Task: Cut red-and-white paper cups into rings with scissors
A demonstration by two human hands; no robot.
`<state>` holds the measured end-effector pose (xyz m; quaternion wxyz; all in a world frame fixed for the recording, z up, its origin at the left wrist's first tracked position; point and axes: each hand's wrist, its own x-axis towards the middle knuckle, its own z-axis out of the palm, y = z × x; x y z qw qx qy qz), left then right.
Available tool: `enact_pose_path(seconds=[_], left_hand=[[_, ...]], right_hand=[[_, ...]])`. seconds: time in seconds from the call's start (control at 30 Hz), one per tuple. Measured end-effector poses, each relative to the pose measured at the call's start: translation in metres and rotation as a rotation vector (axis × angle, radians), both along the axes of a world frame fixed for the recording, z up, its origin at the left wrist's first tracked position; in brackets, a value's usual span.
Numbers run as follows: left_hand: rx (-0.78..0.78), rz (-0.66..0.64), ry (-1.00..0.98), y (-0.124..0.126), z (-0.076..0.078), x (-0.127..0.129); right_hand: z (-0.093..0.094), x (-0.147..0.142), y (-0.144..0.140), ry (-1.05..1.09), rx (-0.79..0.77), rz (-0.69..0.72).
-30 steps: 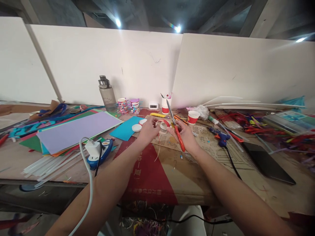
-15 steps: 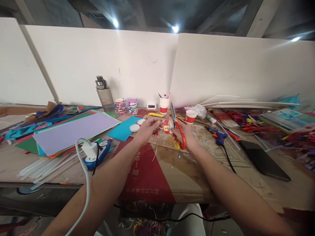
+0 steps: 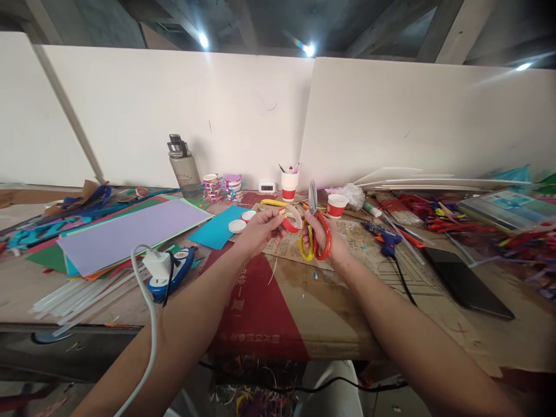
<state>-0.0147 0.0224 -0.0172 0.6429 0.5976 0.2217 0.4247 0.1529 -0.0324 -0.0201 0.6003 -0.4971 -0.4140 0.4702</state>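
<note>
since the earlier frame the scissors (image 3: 313, 229) had swung from leaning left to standing nearly upright, their red and yellow handle loops turned to face the camera, and the cup ring (image 3: 292, 218) had tipped so its white inside showed. the right hand (image 3: 324, 237) had its grip closed on the scissors, fingers threaded through the loops, the blades pointing up and seemingly shut above the grip. just left of that grip, the left hand (image 3: 260, 229) kept its grip pinched together on the cup ring, a red-and-white band cut from a paper cup, held off the worktop (image 3: 339, 313) and almost touching the scissor handles. a thin pale strip (image 3: 274, 269) hung down below the left grip. beyond the left grip lay two white lids (image 3: 242, 221) on a blue sheet (image 3: 215, 229); further left sat a glue gun (image 3: 171, 275) with a white plug, and a lilac sheet (image 3: 130, 231). beyond the right grip stood a red paper cup (image 3: 337, 204); to its right lay a blue glue gun (image 3: 386, 240) and, well apart, a dark tablet (image 3: 467, 284).
</note>
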Motion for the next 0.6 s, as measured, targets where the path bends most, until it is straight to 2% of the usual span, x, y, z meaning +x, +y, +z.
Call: enact_pose_path(seconds=[0.13,0.33,0.6], left_hand=[[-0.073,-0.03,-0.076,-0.0014,0.0018,0.0003],[-0.177,-0.086,-0.138,-0.0006,0.0021,0.0017],[-0.292,-0.05,-0.182,0.0004,0.0014,0.0028]], right_hand=[[-0.0019,0.0011,0.0013,-0.005,0.033,0.005],[-0.0026,0.0,-0.0023,-0.009,0.063,0.097],[-0.001,-0.0008,-0.0052,0.011,0.063,0.147]])
